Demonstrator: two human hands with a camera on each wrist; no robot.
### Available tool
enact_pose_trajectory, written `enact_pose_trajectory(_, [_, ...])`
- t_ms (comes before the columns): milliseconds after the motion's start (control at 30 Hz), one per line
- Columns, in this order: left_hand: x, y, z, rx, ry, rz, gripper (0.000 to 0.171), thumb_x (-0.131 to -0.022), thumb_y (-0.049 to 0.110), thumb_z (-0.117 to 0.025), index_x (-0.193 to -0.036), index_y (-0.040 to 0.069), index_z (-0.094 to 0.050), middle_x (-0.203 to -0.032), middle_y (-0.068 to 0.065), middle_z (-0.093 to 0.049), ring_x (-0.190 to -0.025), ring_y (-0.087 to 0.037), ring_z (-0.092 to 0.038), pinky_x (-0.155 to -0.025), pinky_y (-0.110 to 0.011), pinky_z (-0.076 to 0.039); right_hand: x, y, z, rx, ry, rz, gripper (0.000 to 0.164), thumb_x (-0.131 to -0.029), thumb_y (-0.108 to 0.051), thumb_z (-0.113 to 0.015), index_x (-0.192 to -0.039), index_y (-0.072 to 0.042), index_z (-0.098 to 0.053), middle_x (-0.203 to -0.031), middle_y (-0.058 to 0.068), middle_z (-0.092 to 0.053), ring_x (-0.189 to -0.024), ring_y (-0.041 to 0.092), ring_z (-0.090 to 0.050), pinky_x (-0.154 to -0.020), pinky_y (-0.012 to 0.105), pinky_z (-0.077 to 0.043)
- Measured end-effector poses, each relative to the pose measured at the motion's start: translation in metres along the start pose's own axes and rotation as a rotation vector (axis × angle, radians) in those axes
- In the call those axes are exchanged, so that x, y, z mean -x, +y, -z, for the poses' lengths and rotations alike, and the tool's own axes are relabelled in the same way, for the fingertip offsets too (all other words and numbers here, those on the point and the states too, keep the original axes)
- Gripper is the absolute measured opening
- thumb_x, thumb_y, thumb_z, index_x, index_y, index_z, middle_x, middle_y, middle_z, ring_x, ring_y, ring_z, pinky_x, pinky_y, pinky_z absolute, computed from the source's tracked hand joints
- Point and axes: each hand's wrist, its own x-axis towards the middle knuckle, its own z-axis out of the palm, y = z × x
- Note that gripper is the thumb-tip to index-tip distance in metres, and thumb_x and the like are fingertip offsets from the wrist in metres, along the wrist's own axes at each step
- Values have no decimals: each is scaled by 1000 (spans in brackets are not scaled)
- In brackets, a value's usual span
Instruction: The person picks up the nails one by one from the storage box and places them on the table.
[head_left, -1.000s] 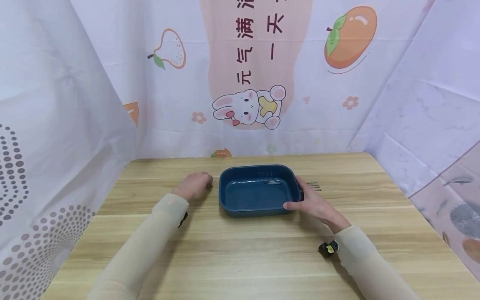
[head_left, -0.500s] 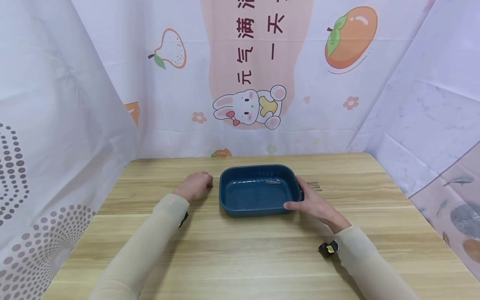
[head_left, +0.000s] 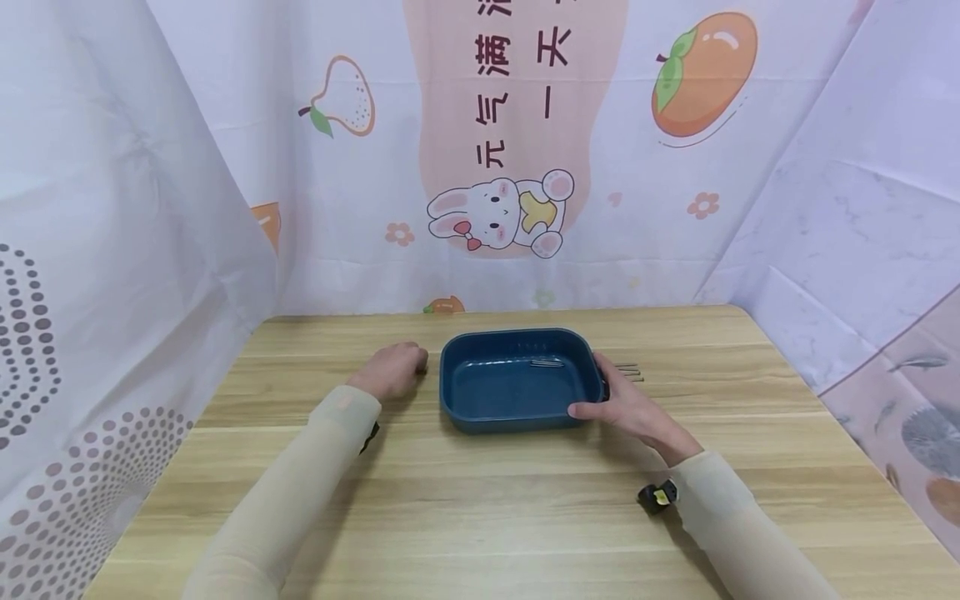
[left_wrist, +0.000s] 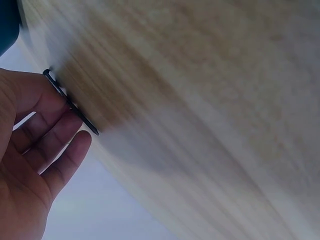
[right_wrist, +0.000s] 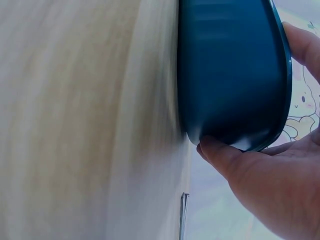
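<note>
Container: one blue rectangular dish [head_left: 517, 425], upright on the wooden table [head_left: 480, 517], at the centre of the head view, open side up. Contents: a small group of thin metal nails [head_left: 546, 363], lying side by side on the floor of the dish toward its upper right; exact count cannot be made out.

Right hand [head_left: 633, 410]: clamped on the right end of the dish, thumb against the near side at the lower right corner, fingers round the far part of that end; the right wrist view confirms contact on both sides. Just right of this hand in the head view, loose nails [head_left: 630, 372] lie on the table, outside the dish.

Left hand [head_left: 388, 372]: left of the dish, near but apart from it. The left wrist view shows fingertips together on one dark nail [left_wrist: 73, 106], its head toward the upper left; contact between nail and table cannot be determined.
</note>
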Motion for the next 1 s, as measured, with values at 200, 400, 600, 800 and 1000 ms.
enact_pose_trajectory(200, [1, 0, 1, 0, -6, 4, 10, -87, 4, -63, -92, 9, -70, -87, -4, -63, -83, -19, -60, -77, -38, -51, 1, -1, -1, 10, -4, -9, 108, -79, -31, -78, -154, -9, -3, -157, 19, -9, -140, 40, -17, -108, 62, -18])
enact_pose_trajectory(400, [-1, 2, 6, 1, -3, 10, 7, -87, 4, -64, -91, 8, -67, -87, -4, -62, -82, -20, -59, -76, -38, -51, 1, -2, -1, 13, 4, -12, 109, -78, -32, -78, -153, -8, -4, -157, 20, -11, -139, 39, -19, -108, 62, -18])
enact_pose_trajectory(600, [-9, 10, 20, -1, 28, 0, 15, -85, 1, -61, -97, 6, -68, -96, -7, -66, -88, -23, -62, -79, -39, -52, 2, -2, 0, 13, -2, -18, 107, -79, -31, -77, -153, -7, -3, -156, 21, -11, -138, 40, -19, -108, 62, -18])
enact_pose_trajectory(800, [-13, 27, 41, -10, 51, -23, 23, -83, 0, -56, -101, 5, -69, -100, -8, -67, -92, -24, -63, -81, -40, -52, 1, -1, 0, 25, 5, -20, 106, -80, -30, -77, -153, -7, -4, -156, 21, -11, -138, 41, -19, -108, 62, -19])
enact_pose_trajectory(1000, [-16, 44, 53, -51, 88, -29, 15, -87, 9, -60, -100, 8, -68, -94, -4, -65, -81, -18, -60, -76, -35, -52, 1, -1, 0, 29, 3, -22, 106, -80, -30, -77, -153, -8, -3, -156, 21, -11, -138, 41, -19, -108, 63, -19])
